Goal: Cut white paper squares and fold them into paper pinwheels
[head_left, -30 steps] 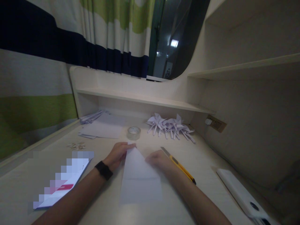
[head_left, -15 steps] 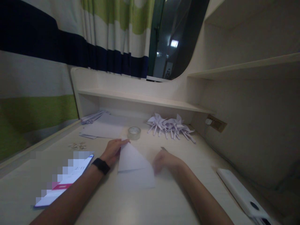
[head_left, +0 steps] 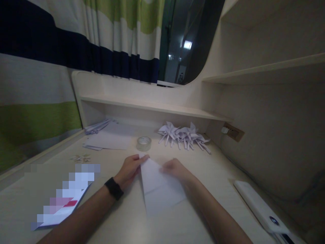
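A folded white sheet of paper (head_left: 162, 189) lies slanted on the desk between my hands, with a crease line running across it. My left hand (head_left: 130, 169), wearing a black watch on the wrist, pinches its top corner between thumb and fingers. At the paper's upper right edge is my right hand (head_left: 175, 169), fingers curled and slightly blurred. Whatever may be inside those fingers is hidden. Just beyond the paper sits a roll of clear tape (head_left: 144, 143).
Several paper pinwheels (head_left: 184, 135) with rolled sticks lie at the back. Paper sheets (head_left: 111, 137) and rolled paper sticks (head_left: 99, 126) are at back left, near small scraps (head_left: 80, 158). A phone (head_left: 66, 203) lies left; a white device (head_left: 256, 203) lies right.
The paper has shifted right and turned, with my left hand still on its corner. My right hand has moved up to the paper's upper edge; a small dark tip above it no longer shows.
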Action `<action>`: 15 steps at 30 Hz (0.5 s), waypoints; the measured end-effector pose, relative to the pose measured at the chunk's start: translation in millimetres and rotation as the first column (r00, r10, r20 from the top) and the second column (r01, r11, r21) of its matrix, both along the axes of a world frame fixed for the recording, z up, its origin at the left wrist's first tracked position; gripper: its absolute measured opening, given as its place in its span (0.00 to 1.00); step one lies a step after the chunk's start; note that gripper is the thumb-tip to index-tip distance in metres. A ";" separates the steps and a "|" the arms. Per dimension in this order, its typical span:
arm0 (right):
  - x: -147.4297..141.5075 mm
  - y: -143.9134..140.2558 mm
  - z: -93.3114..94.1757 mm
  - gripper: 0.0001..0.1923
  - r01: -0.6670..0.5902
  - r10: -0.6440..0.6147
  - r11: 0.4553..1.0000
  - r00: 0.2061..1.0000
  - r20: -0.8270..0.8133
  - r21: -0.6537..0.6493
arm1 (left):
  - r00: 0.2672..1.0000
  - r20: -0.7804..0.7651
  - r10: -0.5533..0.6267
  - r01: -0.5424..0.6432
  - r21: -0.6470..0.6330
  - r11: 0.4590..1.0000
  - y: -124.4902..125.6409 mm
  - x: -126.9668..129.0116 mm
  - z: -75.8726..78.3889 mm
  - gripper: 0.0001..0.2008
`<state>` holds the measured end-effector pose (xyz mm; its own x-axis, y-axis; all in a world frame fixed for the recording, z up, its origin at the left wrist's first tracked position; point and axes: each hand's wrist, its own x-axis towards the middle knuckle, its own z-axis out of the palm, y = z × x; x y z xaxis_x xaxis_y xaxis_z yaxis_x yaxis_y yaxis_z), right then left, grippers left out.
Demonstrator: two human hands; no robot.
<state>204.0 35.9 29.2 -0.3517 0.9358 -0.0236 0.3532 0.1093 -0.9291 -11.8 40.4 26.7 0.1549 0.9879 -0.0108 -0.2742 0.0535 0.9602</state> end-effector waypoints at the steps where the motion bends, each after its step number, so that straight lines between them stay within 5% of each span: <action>1: 0.1 -0.6 0.2 0.19 0.011 -0.011 1.000 1.000 0.024 -0.006 | 0.999 0.003 -0.048 0.048 0.008 0.999 -0.2 0.2 -0.1 0.14; 4: 7.1 -1.7 6.4 0.17 -0.011 0.014 0.999 0.995 0.099 -0.033 | 0.985 -0.041 -0.169 0.171 0.049 0.984 3.5 -7.2 2.3 0.14; 7: 14.4 -0.7 10.4 0.14 -0.167 0.177 0.984 0.961 0.210 -0.064 | 0.925 -0.238 -0.297 0.318 0.056 0.946 7.9 -19.5 7.7 0.15; 12: 10.9 -0.4 2.6 0.14 -0.368 0.370 0.927 0.863 0.345 -0.073 | 0.603 -0.625 -0.496 0.670 0.060 0.740 3.0 -21.1 10.1 0.16; 15: 6.3 -2.3 -2.3 0.14 -0.414 0.399 0.909 0.820 0.410 -0.056 | 0.514 -0.709 -0.483 0.736 0.075 0.673 -4.5 -9.9 5.7 0.13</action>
<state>210.3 33.6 26.9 -0.6666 0.7129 -0.2177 0.6110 0.3553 -0.7075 -21.7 35.9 32.3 0.8018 0.5960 -0.0435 0.3217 -0.3692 0.8719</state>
